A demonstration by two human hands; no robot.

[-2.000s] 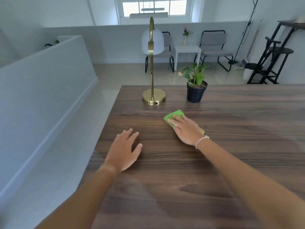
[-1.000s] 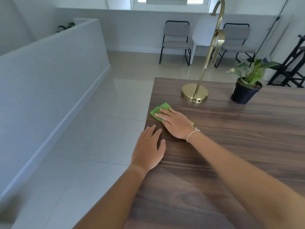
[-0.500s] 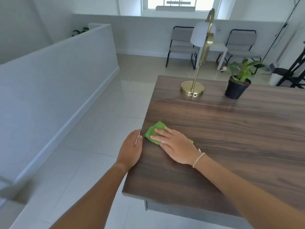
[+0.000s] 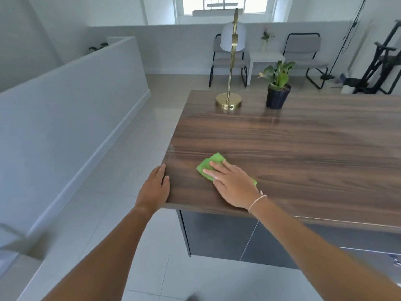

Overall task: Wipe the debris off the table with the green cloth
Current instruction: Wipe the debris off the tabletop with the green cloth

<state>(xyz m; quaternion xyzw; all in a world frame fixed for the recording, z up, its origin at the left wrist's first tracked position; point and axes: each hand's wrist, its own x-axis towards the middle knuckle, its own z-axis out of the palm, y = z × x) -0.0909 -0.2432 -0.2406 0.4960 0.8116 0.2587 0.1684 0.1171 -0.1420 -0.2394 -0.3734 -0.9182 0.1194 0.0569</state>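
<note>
The green cloth (image 4: 211,162) lies flat on the dark wooden table (image 4: 282,144), near its front left corner. My right hand (image 4: 233,184) presses down on the cloth with fingers spread, covering most of it. My left hand (image 4: 155,189) rests against the table's left edge, palm toward the wood, holding nothing. A gap of bare wood separates the cloth from my left hand. A faint pale smear (image 4: 171,150) shows on the wood at the left edge, just beyond my left hand.
A brass lamp (image 4: 228,101) and a potted plant (image 4: 277,98) stand at the table's far side. Tiled floor (image 4: 121,170) lies left of the table, bounded by a low white wall (image 4: 76,94). Chairs (image 4: 227,59) and a small white table stand in the background.
My right hand slid the cloth left to the table's edge, then back right a little. My left hand moved off the tabletop to the left edge and stays there.
</note>
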